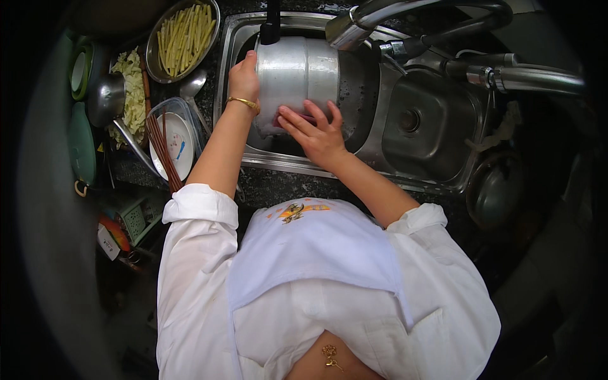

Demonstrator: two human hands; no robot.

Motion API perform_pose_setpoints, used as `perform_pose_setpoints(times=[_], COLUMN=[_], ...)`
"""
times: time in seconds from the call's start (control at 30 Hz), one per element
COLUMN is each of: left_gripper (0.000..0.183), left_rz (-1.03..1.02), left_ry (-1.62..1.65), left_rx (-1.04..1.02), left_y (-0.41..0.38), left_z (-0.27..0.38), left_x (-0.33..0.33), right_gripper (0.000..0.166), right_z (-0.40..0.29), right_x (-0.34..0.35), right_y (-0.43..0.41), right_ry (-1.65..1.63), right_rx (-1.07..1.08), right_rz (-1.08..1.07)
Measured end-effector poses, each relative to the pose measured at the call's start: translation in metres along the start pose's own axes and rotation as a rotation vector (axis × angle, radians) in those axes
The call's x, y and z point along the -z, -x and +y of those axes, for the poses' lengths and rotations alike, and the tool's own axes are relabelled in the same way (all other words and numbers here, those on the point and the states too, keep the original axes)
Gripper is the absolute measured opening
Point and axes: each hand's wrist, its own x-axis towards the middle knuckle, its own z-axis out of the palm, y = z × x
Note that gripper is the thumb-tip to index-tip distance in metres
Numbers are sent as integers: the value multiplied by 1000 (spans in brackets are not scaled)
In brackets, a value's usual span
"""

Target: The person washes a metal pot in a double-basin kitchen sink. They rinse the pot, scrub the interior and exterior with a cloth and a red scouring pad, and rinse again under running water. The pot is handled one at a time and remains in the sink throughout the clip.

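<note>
A silver metal pot (289,66) lies on its side in the left sink basin (365,90), its surface wet and shiny. A black handle (270,28) sticks up at its far left end. My left hand (244,78) grips the pot's left end, the thumb along the edge and the other fingers hidden. With my right hand (318,133) I press a dark red scrubbing pad or cloth (280,119) flat against the near side of the pot. Most of the pad is under my fingers. Some whitish foam shows near the pot's lower left edge.
A faucet head (346,28) hangs close by the pot's far right. Rightward are a smaller basin (427,137) and a dark round pan (496,190). On the left stand a bowl of cut yellow-green stalks (185,40), chopped cabbage (133,90), a ladle (194,85), chopsticks (164,152) and a white bowl (183,128).
</note>
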Motion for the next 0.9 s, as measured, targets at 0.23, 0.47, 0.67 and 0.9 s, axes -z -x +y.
perform_pose_setpoints(times=[0.23, 0.47, 0.67, 0.9], left_gripper=[47, 44, 41, 41], left_rz=[162, 139, 97, 85], left_ry=[-447, -701, -861, -1033], left_rx=[-237, -436, -388, -432], left_y=[-8, 9, 2, -3], left_z=[-9, 1, 4, 6], left_x=[1, -3, -8, -7], right_gripper=[36, 40, 40, 39], right_z=[81, 34, 107, 20], right_x=[-21, -9, -55, 2], right_y=[-68, -10, -37, -1], right_ry=[-257, -451, -670, -491], right_rx=[-607, -704, -858, -843], right_rz=[-102, 147, -72, 30])
